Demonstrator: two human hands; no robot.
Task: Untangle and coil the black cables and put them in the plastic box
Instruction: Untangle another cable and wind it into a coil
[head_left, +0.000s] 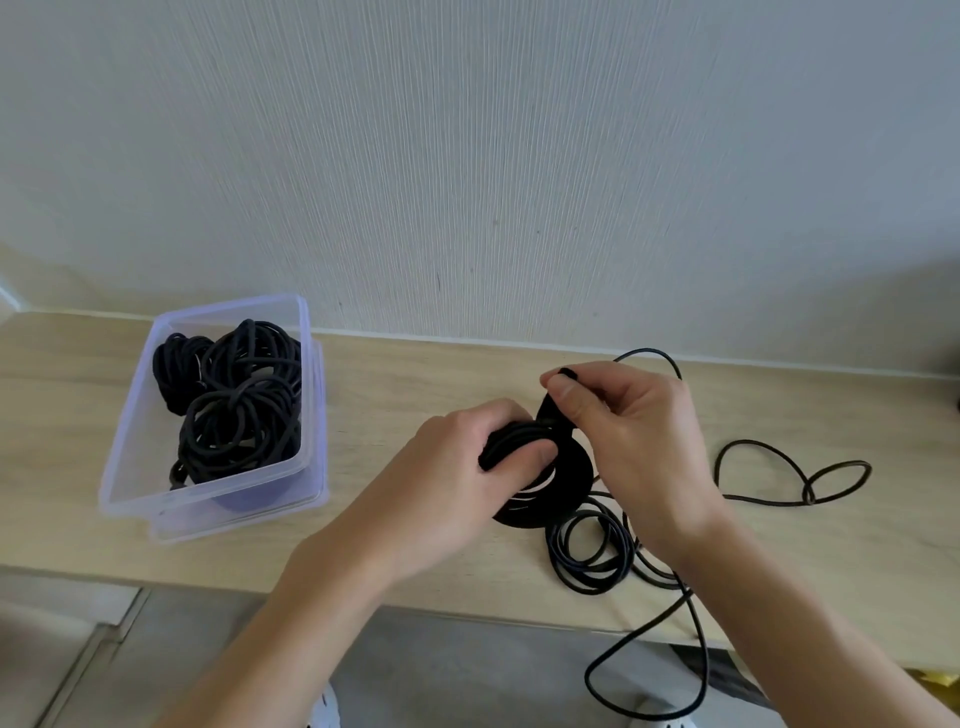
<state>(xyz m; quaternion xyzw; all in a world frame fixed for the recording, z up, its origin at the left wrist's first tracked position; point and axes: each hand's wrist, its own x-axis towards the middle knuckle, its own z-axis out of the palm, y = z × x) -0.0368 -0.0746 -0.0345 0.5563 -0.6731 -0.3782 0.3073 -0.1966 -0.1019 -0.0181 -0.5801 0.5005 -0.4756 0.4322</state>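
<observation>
So, the plastic box (127, 441) sits on the counter (415, 374) with coiled cables (234, 400) already in it. Right of the box, the left hand (467, 467) grips a half-wound coil (566, 488), and the right hand (628, 431) pinches a bit of its cable. Farther right, loose cable (582, 587) trails off the counter edge. My guess is it could snag and yank the coil apart.

Head-worn view, downward, near the table (405, 374)
</observation>
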